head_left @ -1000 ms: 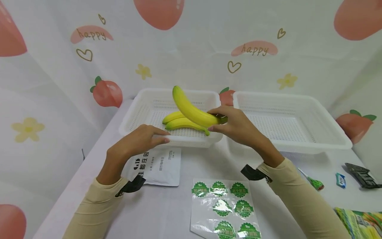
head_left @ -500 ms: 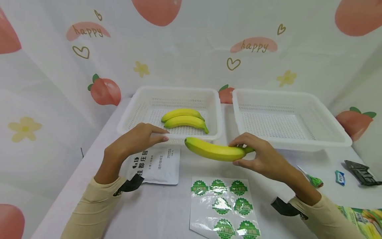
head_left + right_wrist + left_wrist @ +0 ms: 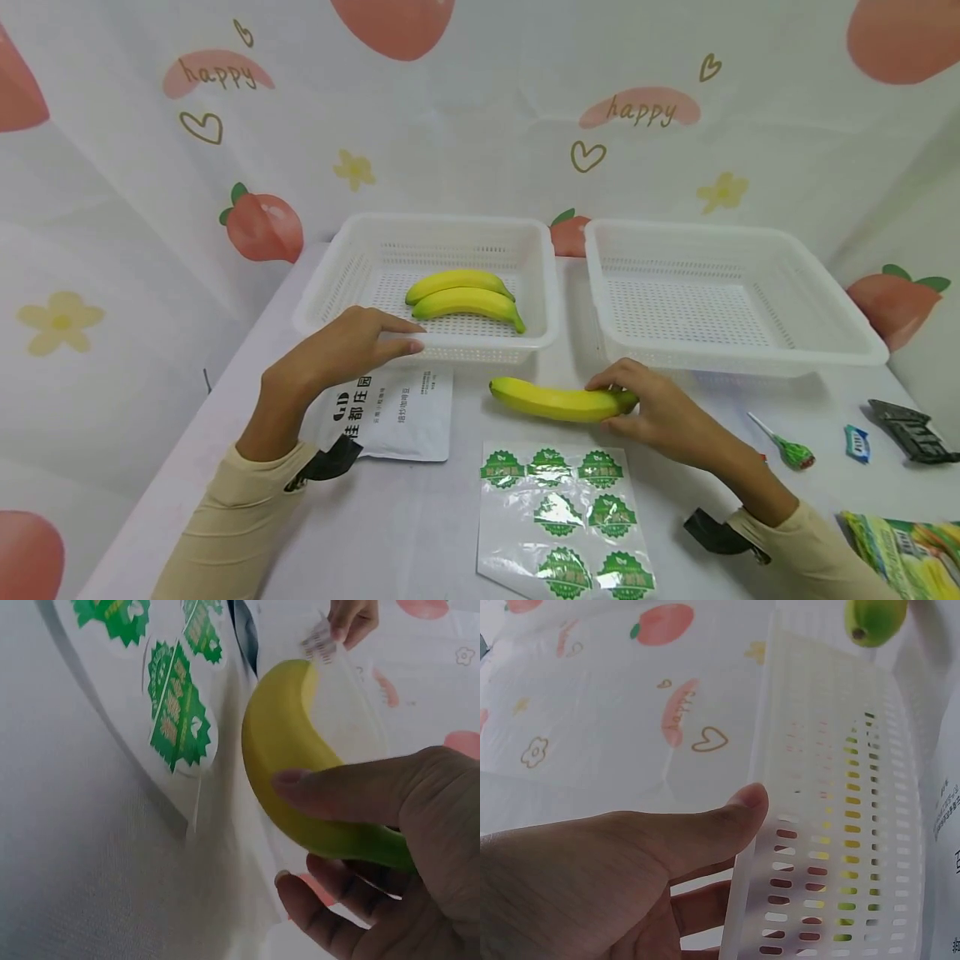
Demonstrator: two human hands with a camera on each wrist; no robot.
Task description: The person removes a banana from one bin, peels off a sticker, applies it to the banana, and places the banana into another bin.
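Note:
My right hand holds a yellow banana by its green stem end, low over the table between the baskets and a sticker sheet. In the right wrist view the thumb presses on the banana with fingers beneath it. My left hand pinches the front rim of the left white basket, thumb outside and fingers inside, as the left wrist view shows through the slotted wall. Two bananas lie side by side in that basket.
A second white basket stands to the right. A white printed pouch lies before the left basket. Farther right are a lollipop, a small blue packet, a black packet and a green-yellow bag.
My right hand has carried the banana out from over the left basket, toward me and down to the right. My left hand stays on the basket rim.

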